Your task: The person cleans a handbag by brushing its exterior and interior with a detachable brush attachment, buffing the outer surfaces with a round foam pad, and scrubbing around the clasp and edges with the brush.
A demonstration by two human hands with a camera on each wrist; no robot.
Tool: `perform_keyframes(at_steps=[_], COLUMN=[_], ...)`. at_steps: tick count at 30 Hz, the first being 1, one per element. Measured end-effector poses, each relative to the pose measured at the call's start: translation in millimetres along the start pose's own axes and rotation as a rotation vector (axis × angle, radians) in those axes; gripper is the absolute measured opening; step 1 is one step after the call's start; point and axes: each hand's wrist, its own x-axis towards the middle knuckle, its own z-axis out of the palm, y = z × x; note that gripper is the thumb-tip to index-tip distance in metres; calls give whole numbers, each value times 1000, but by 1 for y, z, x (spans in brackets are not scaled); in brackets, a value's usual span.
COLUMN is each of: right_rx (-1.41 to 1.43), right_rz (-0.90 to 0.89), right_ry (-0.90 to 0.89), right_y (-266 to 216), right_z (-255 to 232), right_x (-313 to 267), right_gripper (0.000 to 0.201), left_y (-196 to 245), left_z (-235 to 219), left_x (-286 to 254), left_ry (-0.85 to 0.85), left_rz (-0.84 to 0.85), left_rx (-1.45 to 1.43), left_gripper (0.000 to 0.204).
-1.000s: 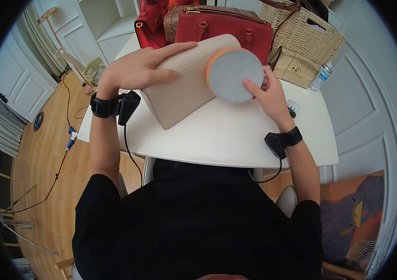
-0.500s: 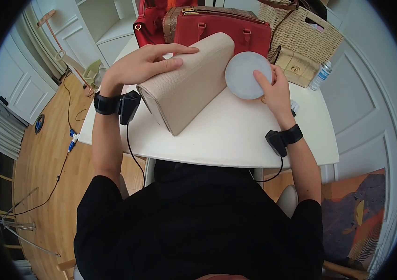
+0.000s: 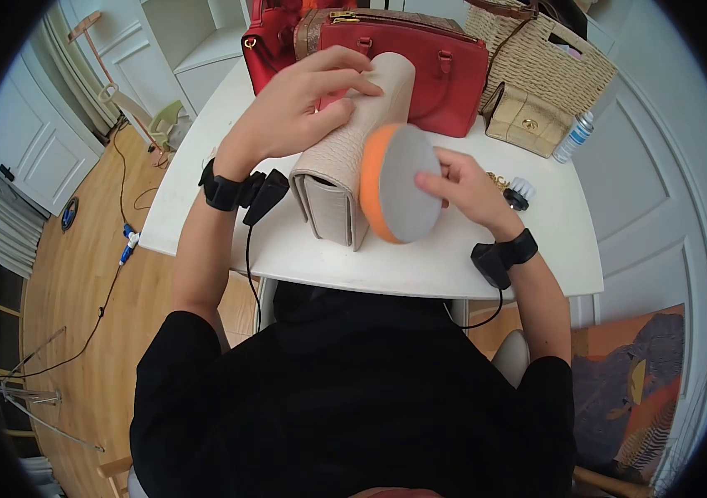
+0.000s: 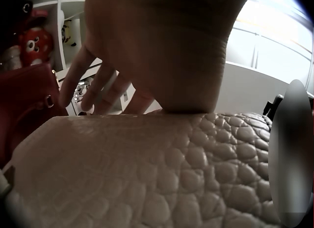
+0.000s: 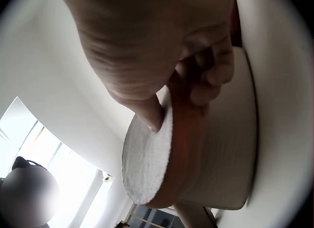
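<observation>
A cream crocodile-textured handbag [image 3: 345,158] stands on the white table [image 3: 287,257], its narrow end toward me. My left hand [image 3: 299,108] rests over its top with fingers extended across it; in the left wrist view the palm heel [image 4: 191,98] sits right at the bag's upper surface [image 4: 171,169]. My right hand [image 3: 469,191] grips a round pad [image 3: 411,187] with an orange side and a flat grey face, thumb on the grey face. In the right wrist view, the pad's orange side [image 5: 184,154] is against the handbag's side [image 5: 228,149].
Behind the cream bag stands a red handbag [image 3: 453,83], with another red bag [image 3: 260,62] to its left. A woven straw bag [image 3: 528,54], a small gold bag [image 3: 523,124] and a spray can [image 3: 573,137] are at the right. A white-bristled brush [image 3: 518,195] lies near my right wrist.
The cream handbag has gone from tilted to more upright and turned its end toward me. My left hand moved right along with it. The pad shifted away and back down to its side.
</observation>
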Motion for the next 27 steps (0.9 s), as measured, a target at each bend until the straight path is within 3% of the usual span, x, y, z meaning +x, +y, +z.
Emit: perform_keyframes(at_steps=[3,6,8,12,14,15,17,21,23,24,26,27], right_rx=[-54,-218,-371,-411,-54,-55,261,499,198,197,16,16], right_rz=[-41,37,103,76,-5,-5,-155,-276,-103,-102,126,125], right_ry=[-52,-8,101,266,327,326,441,592,370,371,300,300], right_y=[6,3,3,11,12,8,-4,-10,-7,-5,-2,4], right_z=[5,-3,-11,-19,-17,-15,-4,1,-16,-14,-9,-10], right_x=[1,1,0,4,6,6,4,6,0,1,3,4], right_gripper=[46,47,46,42,40,40,37,38,47,47,56,56], left_y=[-18,-26,-25,-25,-24,-24,-24,-23,-22,-22,-22,-23], left_z=[11,11,11,15,18,18,18,20,22,23,21,19], left_x=[1,0,-1,-1,-1,-1,0,-1,-1,0,1,0], left_ry=[-78,-113,-109,-122,-132,-141,-139,-140,-132,-123,-131,-141], left_rz=[74,94,85,50,27,2,-4,-14,-13,-13,-9,-6], left_rx=[-241,-296,-312,-376,-406,-434,-443,-443,-470,-499,-485,-469], left_gripper=[41,42,41,37,36,35,35,34,34,34,33,33])
